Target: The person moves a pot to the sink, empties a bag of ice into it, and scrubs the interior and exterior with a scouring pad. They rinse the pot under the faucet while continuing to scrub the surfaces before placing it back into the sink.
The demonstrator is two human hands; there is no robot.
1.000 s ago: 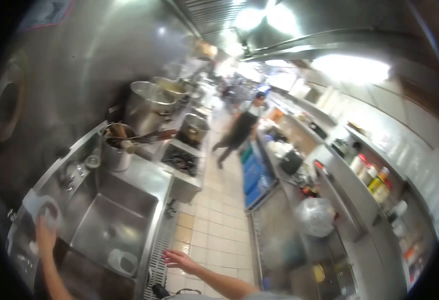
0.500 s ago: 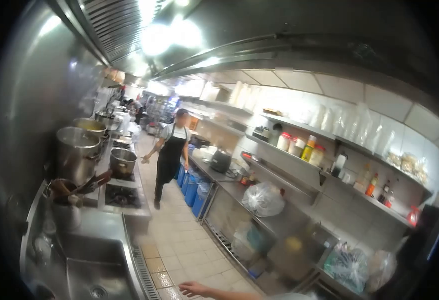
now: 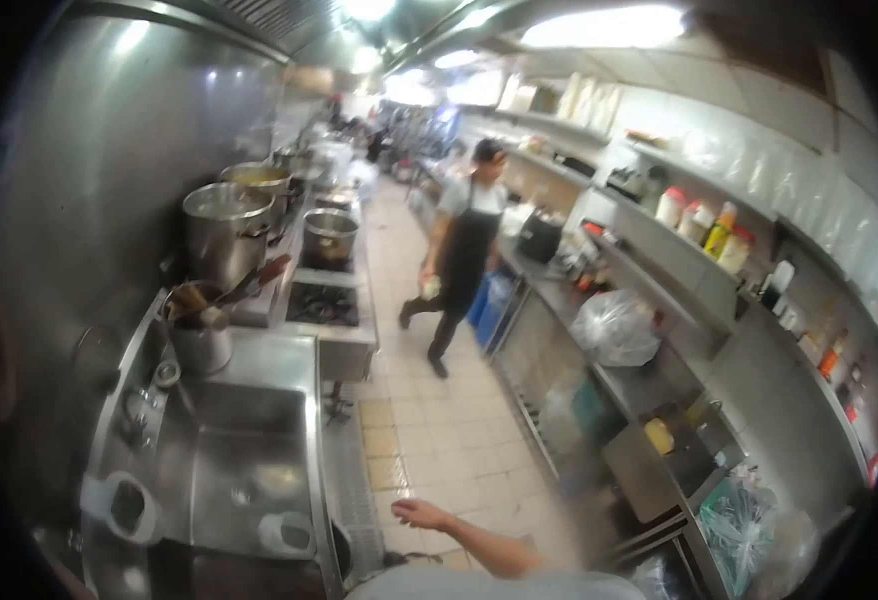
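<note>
My right hand reaches in from the bottom, forearm bent across my front, its fingers loosely extended with nothing held. It hangs over the tiled floor, to the right of the steel sink. A whitish plastic vessel overlaps the sink's near side, and a pale ring-shaped object sits at its left edge. Behind the sink stands a metal pot with wooden-handled utensils in it. My left hand is out of view.
A person in a black apron walks in the aisle, a pale item in one hand. Large pots stand beside the stove. The right counter bears a plastic bag and a yellow object; shelves with bottles run above.
My view has swung left and down, showing more of the sink. The person in the apron has come closer along the aisle. My right hand shows more of its forearm now.
</note>
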